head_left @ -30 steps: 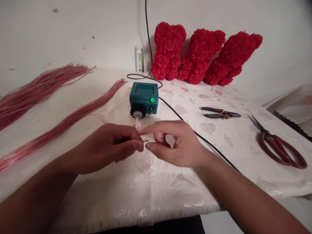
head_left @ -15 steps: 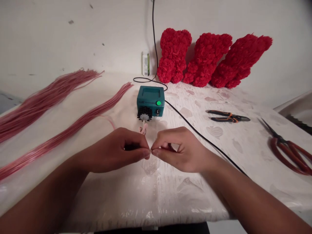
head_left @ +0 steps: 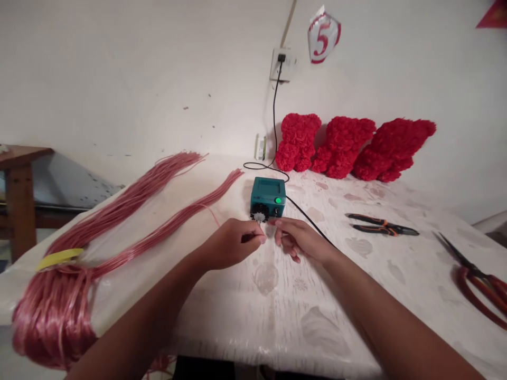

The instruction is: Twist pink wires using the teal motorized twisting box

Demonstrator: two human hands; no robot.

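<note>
A small teal box (head_left: 268, 198) with a green light sits mid-table, and a black toothed wheel (head_left: 259, 213) with a white hub is fixed to its front. My left hand (head_left: 233, 244) is curled, with its fingertips just below the wheel. My right hand (head_left: 301, 240) comes in from the other side, its fingertips close to the left ones. Whether a thin strand lies between the fingers is too small to tell. Two long loose bunches of pink strands (head_left: 170, 208) lie to the left of the box.
A thick pink bundle with a yellow band (head_left: 59, 258) hangs over the left table edge. Pliers (head_left: 382, 225), red-handled scissors (head_left: 479, 287), a black cable (head_left: 307, 219) and several red rose bears (head_left: 340, 148) share the sheet-covered table (head_left: 317, 311).
The view has tilted up and back, bringing in the wall socket and thick bundle. My hands have moved closer to the wheel, and their fingertips are no longer pinched together at one point.
</note>
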